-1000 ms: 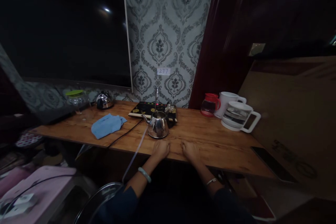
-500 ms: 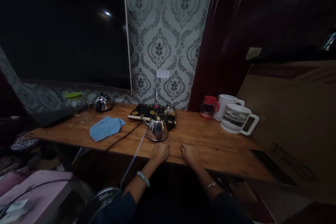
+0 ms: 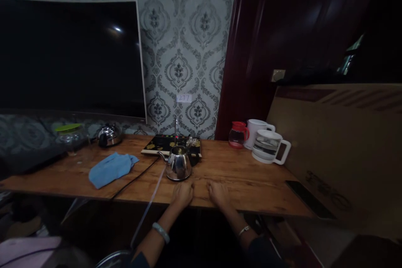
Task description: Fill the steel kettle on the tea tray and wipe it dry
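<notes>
My left hand rests on the wooden table near its front edge, fingers curled in. Just beyond it stands a shiny steel kettle, upright and without a lid on top, its spout pointing left. My right hand lies a short way to the right, also closed on the tabletop. Neither hand appears to hold anything. Behind the kettle sits a black electric tea stove with gold flowers and a small red light. A thin metal spout rises from it.
To the left lie a blue cloth, a second steel kettle and a glass pot with a green lid. At the right stand a red-lidded jug, a white-handled glass pitcher, a dark phone-like slab and a cardboard box.
The camera view has turned a little right and upward, so everything sits lower and further left. Both hands remain closed on the table, and the kettle has not moved.
</notes>
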Available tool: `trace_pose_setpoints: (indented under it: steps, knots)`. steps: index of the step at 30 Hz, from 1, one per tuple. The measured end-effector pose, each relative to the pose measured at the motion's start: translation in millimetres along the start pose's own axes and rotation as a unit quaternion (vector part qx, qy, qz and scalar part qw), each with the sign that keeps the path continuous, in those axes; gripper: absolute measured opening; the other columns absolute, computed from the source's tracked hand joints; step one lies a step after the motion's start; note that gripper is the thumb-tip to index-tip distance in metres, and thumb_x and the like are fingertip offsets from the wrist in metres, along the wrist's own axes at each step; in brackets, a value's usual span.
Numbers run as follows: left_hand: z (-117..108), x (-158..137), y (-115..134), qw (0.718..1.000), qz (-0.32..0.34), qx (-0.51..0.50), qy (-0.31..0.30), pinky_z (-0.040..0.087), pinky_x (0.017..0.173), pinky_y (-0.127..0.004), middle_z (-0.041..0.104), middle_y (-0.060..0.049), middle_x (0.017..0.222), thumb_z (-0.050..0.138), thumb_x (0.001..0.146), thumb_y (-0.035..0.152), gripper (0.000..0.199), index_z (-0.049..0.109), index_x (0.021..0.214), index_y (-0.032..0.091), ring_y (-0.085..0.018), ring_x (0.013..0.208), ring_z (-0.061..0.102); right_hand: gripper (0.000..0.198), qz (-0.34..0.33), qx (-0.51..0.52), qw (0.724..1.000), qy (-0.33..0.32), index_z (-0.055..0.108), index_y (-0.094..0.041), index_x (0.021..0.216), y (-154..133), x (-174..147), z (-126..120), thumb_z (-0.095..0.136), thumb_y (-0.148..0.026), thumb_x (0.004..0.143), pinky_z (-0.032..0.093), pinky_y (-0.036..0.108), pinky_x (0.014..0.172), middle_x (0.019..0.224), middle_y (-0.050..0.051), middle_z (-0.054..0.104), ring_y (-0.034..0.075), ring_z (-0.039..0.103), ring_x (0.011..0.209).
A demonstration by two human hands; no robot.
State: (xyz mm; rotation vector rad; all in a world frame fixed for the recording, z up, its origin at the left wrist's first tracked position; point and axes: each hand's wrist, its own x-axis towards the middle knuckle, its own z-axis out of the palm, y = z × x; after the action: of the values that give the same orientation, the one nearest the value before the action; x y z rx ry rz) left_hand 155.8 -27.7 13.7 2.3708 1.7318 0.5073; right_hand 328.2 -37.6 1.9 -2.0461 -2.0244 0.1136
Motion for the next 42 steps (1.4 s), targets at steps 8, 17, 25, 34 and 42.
trace_pose_setpoints:
  steps: [8, 17, 25, 34, 42]
  knots:
    - [-7.2, -2.2, 4.2, 1.0, -0.006, 0.006, -0.013, 0.04, 0.079, -0.026, 0.071, -0.004, 0.098, 0.042, 0.084, 0.014, 0.027, 0.065, 0.094, 0.023, -0.018, 0.096, 0.064, 0.026, 0.001, -0.005, 1.0, 0.005, 0.066, -0.024, 0.096, 0.7, 0.8, 0.7, 0.04, -0.024, 0.093, 0.036, 0.027, 0.073, 0.101, 0.006, 0.073, 0.02, 0.065, 0.096]
    - [-4.3, -1.5, 2.6, 1.0, 0.0, 0.015, -0.009, 0.04, 0.079, -0.027, 0.071, -0.006, 0.097, 0.04, 0.085, 0.016, 0.028, 0.065, 0.096, 0.021, -0.019, 0.096, 0.064, 0.029, -0.003, 0.0, 1.0, 0.001, 0.067, -0.024, 0.098, 0.8, 1.1, -0.2, 0.039, -0.024, 0.093, 0.036, 0.028, 0.072, 0.099, 0.006, 0.073, 0.02, 0.066, 0.095]
    - [-2.5, -0.7, 2.1, 1.0, -0.009, 0.0, -0.008, 0.04, 0.08, -0.027, 0.071, -0.004, 0.098, 0.04, 0.085, 0.016, 0.028, 0.065, 0.096, 0.022, -0.018, 0.096, 0.063, 0.027, 0.002, 0.001, 1.0, 0.003, 0.067, -0.025, 0.097, 1.0, -0.1, -0.6, 0.04, -0.024, 0.093, 0.036, 0.027, 0.071, 0.1, 0.006, 0.073, 0.02, 0.066, 0.093]
    - [-5.6, -2.1, 4.0, 1.0, -0.005, 0.005, -0.01, 0.039, 0.08, -0.026, 0.071, -0.004, 0.099, 0.04, 0.085, 0.016, 0.027, 0.064, 0.095, 0.023, -0.017, 0.097, 0.063, 0.026, -0.006, 0.005, 1.0, 0.023, 0.067, -0.025, 0.095, 3.0, 1.2, 2.9, 0.041, -0.023, 0.093, 0.035, 0.026, 0.068, 0.096, 0.005, 0.074, 0.019, 0.066, 0.089]
    - [-0.5, 1.4, 0.1, 1.0, 0.001, 0.007, 0.002, 0.039, 0.075, -0.027, 0.072, -0.004, 0.094, 0.04, 0.084, 0.015, 0.027, 0.064, 0.093, 0.023, -0.018, 0.092, 0.065, 0.028, -0.006, 0.011, 1.0, 0.022, 0.066, -0.025, 0.096, -1.0, -2.2, -2.9, 0.039, -0.023, 0.093, 0.036, 0.027, 0.07, 0.098, 0.005, 0.074, 0.019, 0.066, 0.091]
